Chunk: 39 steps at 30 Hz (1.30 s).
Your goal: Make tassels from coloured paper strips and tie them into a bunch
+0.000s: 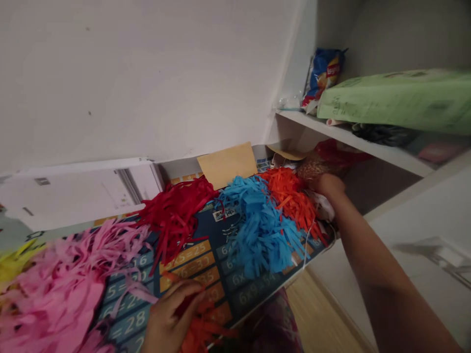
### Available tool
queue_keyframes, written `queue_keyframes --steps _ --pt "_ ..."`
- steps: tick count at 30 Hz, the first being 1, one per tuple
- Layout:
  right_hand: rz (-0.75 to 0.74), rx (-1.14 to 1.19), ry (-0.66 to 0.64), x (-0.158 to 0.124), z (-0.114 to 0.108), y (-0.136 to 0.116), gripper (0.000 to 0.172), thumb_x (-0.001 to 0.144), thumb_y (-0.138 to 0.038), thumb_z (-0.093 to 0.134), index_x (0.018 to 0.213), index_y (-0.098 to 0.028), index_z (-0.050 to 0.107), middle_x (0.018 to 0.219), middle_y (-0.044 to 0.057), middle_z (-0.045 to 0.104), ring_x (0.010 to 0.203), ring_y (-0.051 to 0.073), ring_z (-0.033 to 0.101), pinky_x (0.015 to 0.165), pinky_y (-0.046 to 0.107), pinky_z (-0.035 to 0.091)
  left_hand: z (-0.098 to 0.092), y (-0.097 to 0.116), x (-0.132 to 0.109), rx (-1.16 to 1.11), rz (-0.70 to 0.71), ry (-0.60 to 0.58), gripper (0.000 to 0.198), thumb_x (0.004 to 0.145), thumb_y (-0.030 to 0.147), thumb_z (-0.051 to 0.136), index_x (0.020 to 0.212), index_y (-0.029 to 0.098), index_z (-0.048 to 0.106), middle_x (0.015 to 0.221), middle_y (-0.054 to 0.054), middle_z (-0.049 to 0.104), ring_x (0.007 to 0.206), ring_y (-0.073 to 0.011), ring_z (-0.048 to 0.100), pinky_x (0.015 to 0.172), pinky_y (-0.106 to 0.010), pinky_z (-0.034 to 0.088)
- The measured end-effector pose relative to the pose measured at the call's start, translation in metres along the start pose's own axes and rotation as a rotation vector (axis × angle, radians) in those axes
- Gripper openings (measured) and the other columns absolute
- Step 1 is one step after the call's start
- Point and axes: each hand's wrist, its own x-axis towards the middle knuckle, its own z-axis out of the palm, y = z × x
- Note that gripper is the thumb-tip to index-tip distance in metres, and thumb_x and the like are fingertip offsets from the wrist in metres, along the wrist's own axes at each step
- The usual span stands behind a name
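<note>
While thin, orange papery strips [203, 333] sat in the left hand [172, 311], thumb and fingers curled around them over the blue printed multiplication sheet [217, 236], I noted remotely the right hand [328, 187], finger state indeterminable, beside a shaggy orange-red bundle [289, 193]. Shaggy sky-blue strips [257, 225] lay between.

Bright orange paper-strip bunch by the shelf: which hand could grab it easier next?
Probably the right hand: it's close beside the bright orange paper-strip bunch, though what it touches is unclear. The left hand is farther off and seems to hold other orange paper strips.
</note>
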Motion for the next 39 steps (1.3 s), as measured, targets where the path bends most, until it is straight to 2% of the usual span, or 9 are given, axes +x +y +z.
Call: queue_keyframes --steps 3,5,11,15,21,29,34,37,39 --pt "-0.059 0.268 0.057 -0.034 -0.026 0.005 0.021 0.092 -0.026 0.052 0.08 -0.013 0.063 0.079 0.014 0.069 0.075 0.023 0.067 0.068 0.036 0.054 -0.007 0.003 -0.002 -0.065 -0.122 0.043 0.031 0.081 0.052 0.069 0.074 0.022 0.076 0.075 -0.003 0.077 0.067 -0.0185 0.073 0.064 -0.024 0.061" --pt "-0.15 0.451 0.048 -0.075 -0.026 -0.007 0.023 0.093 -0.029 0.044 0.081 -0.016 0.06 0.077 0.011 0.07 0.067 0.018 0.066 0.062 0.031 0.054 -0.01 0.009 -0.003 -0.147 -0.272 0.055 0.032 0.078 0.052 0.071 0.075 0.021 0.077 0.079 -0.005 0.077 0.072 -0.0193 0.074 0.068 -0.026 0.061" --pt "-0.438 1.074 -0.372 -0.245 0.019 -0.097 0.027 0.079 -0.046 0.066 0.073 -0.02 0.065 0.051 -0.003 0.055 0.043 0.012 0.049 0.042 0.023 0.038 -0.003 0.031 -0.007 -0.754 -0.796 0.13 0.048 0.06 0.054 0.086 0.083 0.014 0.073 0.075 -0.006 0.076 0.061 -0.016 0.07 0.057 -0.024 0.056" --pt "-0.436 1.175 -0.361 -0.309 0.029 -0.146 0.024 0.079 -0.044 0.07 0.072 -0.021 0.073 0.057 -0.002 0.064 0.049 0.013 0.054 0.045 0.024 0.042 0.002 0.028 -0.012 -1.044 -0.903 0.218 0.045 0.057 0.044 0.091 0.081 0.014 0.068 0.069 -0.001 0.072 0.056 -0.0129 0.068 0.058 -0.024 0.056" --pt "-0.593 1.081 -0.179 -0.331 0.034 -0.171 0.022 0.082 -0.043 0.068 0.076 -0.025 0.078 0.068 0.001 0.073 0.056 0.018 0.065 0.051 0.027 0.049 -0.009 0.031 -0.021 -1.243 -0.984 0.335 0.045 0.047 0.031 0.096 0.078 0.014 0.067 0.07 0.001 0.074 0.06 -0.0122 0.069 0.062 -0.022 0.056" --pt "-0.78 0.979 -0.162 -0.338 0.032 -0.176 0.019 0.088 -0.034 0.063 0.08 -0.025 0.077 0.07 0.001 0.074 0.06 0.017 0.067 0.056 0.026 0.05 -0.007 0.032 -0.019 -1.216 -0.954 0.415 0.041 0.044 0.031 0.096 0.071 0.013 0.071 0.06 0.001 0.07 0.052 -0.0092 0.064 0.055 -0.018 0.049" --pt "-0.864 0.901 -0.261 -0.331 0.043 -0.172 0.023 0.093 -0.039 0.057 0.092 -0.024 0.075 0.08 0.002 0.075 0.071 0.019 0.069 0.065 0.029 0.051 -0.005 0.032 -0.023 -0.933 -0.735 0.301 0.025 0.062 0.032 0.088 0.075 0.015 0.075 0.073 -0.002 0.075 0.064 -0.0111 0.066 0.063 -0.021 0.05" --pt "-0.884 0.849 -0.423 -0.326 0.047 -0.167 0.033 0.095 -0.043 0.051 0.116 -0.021 0.065 0.096 0.006 0.074 0.081 0.021 0.069 0.068 0.031 0.052 -0.006 0.039 -0.025 -0.619 -0.553 0.197 0.01 0.076 0.025 0.076 0.08 0.016 0.074 0.08 -0.004 0.075 0.072 -0.0144 0.069 0.068 -0.024 0.053" --pt "-0.874 0.843 -0.492 -0.325 0.046 -0.164 0.033 0.097 -0.043 0.048 0.116 -0.02 0.062 0.096 0.006 0.072 0.082 0.021 0.068 0.068 0.03 0.051 -0.005 0.043 -0.027 -0.385 -0.467 0.192 0.006 0.078 0.021 0.073 0.081 0.017 0.071 0.078 -0.003 0.074 0.071 -0.0145 0.069 0.066 -0.024 0.052"
